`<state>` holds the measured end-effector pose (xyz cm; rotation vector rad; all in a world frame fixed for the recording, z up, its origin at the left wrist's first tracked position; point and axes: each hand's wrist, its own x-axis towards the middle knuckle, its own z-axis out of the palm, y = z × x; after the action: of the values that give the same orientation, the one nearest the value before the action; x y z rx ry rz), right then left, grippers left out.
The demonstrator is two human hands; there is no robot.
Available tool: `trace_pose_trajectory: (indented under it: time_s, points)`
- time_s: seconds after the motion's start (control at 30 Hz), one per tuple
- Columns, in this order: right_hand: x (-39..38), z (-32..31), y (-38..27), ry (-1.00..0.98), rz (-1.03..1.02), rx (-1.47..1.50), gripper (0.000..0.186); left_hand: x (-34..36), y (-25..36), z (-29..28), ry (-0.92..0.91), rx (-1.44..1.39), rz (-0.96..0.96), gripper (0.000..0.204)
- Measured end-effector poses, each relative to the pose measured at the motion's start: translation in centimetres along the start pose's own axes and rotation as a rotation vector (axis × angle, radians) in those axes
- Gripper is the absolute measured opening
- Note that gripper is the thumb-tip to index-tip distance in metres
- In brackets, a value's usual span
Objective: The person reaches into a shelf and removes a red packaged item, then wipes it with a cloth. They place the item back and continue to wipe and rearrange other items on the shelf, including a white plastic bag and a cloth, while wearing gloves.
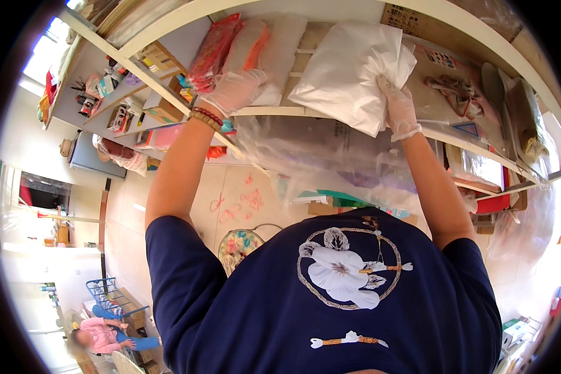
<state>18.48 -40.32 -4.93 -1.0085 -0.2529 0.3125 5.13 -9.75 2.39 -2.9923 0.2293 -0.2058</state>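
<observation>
My right hand (397, 107), in a thin clear glove, grips the gathered right side of a white plastic bag (346, 71) on the shelf (305, 113). The thumb and fingers pinch its crumpled edge. My left hand (235, 91), gloved too, lies with fingers stretched out across the lower end of a clear plastic package with an orange strip (246, 50). Glare on the glove blurs the separate fingers. Just left of that hand is a red plastic package (213, 53). Beaded bracelets (207, 117) circle my left wrist.
Farther right on the shelf lie a tangled brown strap-like item (458, 93) and a dark long-handled tool (493, 90). Clear plastic sheeting (330, 156) hangs below the front edge. Side shelves hold boxes and bottles. A person in pink (100, 333) sits at lower left.
</observation>
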Motion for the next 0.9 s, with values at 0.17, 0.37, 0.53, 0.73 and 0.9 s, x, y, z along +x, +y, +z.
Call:
trace_pose_trajectory:
  time_s: [0.17, 0.37, 0.53, 0.73, 0.9]
  points:
    - [0.3, -0.1, 0.1, 0.037, 0.011, -0.058, 0.029, 0.3, 0.6, -0.5, -0.107, -0.122, -0.212, 0.031]
    - [0.3, -0.1, 0.2, 0.078, 0.001, -0.053, 0.023, 0.5, 2.1, -0.8, -0.257, -0.125, -0.228, 0.041]
    - [0.5, -0.2, 0.3, 0.050, -0.010, -0.067, 0.024, 0.8, 2.3, 0.1, -0.237, -0.067, -0.243, 0.049]
    - [0.4, 0.0, 0.0, 0.065, -0.003, -0.133, 0.029, 2.5, 3.6, -0.4, -0.428, 0.015, -0.308, 0.050]
    - [0.7, -0.3, 0.4, 0.030, -0.022, -0.118, 0.029, 2.1, 2.6, 0.8, -0.316, 0.010, -0.186, 0.046]
